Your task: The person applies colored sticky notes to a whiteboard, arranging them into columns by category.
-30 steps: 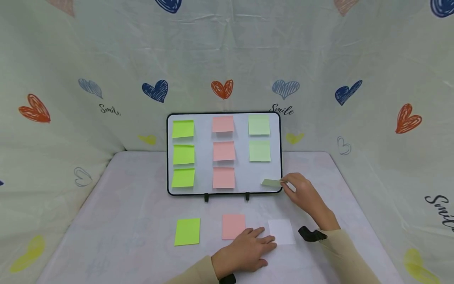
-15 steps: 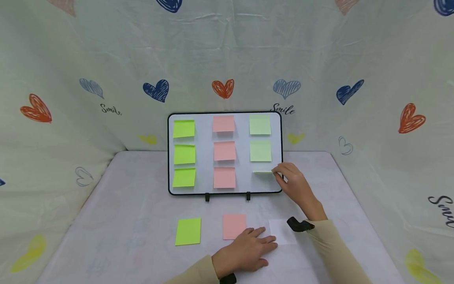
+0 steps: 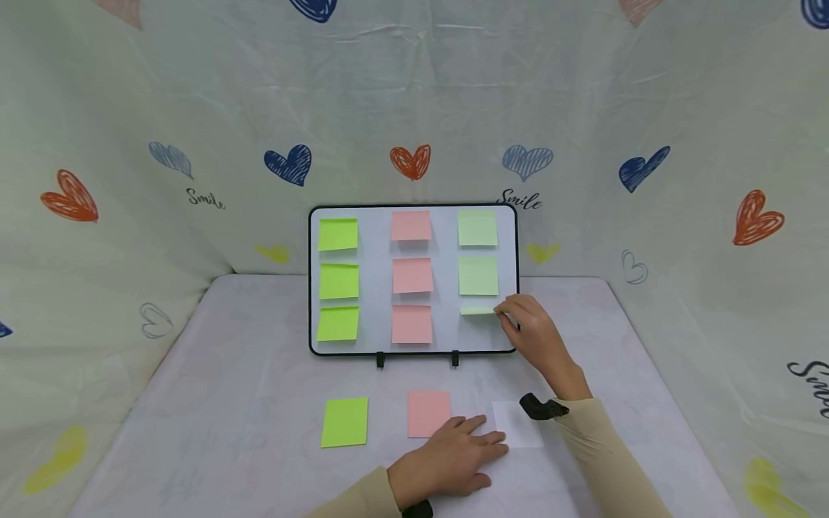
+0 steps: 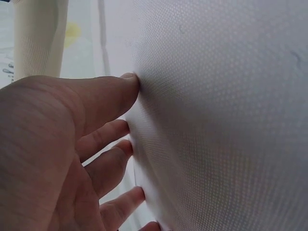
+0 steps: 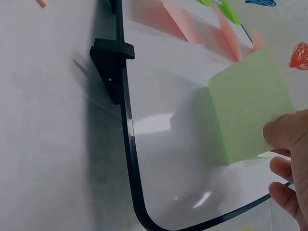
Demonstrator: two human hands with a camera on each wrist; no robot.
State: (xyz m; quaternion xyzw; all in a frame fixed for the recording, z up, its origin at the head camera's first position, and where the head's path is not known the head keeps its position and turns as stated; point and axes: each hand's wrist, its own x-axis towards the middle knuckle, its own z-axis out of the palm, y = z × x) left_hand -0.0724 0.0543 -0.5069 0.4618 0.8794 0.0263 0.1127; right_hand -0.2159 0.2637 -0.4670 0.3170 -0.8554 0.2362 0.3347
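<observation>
My right hand (image 3: 534, 338) pinches a pale green sticky note (image 5: 252, 108) between thumb and fingers. In the head view that note shows nearly edge-on, close at the whiteboard (image 3: 372, 334) below two other pale green notes (image 3: 478, 276). In the right wrist view it stands out from the board's surface. My left hand (image 3: 453, 455) rests on the cloth-covered table with fingers spread, fingertips touching the cloth in the left wrist view. Its fingertips lie beside a whitish square (image 3: 512, 424) and near a pink sticky note (image 3: 427, 414).
The black-framed board stands on small dark feet (image 3: 380, 360). Bright green notes (image 3: 338, 281) fill its left column, pink notes (image 3: 411, 275) its middle. On the table (image 3: 246, 403) lies a bright green note (image 3: 345, 422). A heart-printed curtain (image 3: 414, 86) hangs behind.
My right hand has moved up and left with the pale green note, from the board's lower right corner to just below the second pale green note. My left hand stays in place.
</observation>
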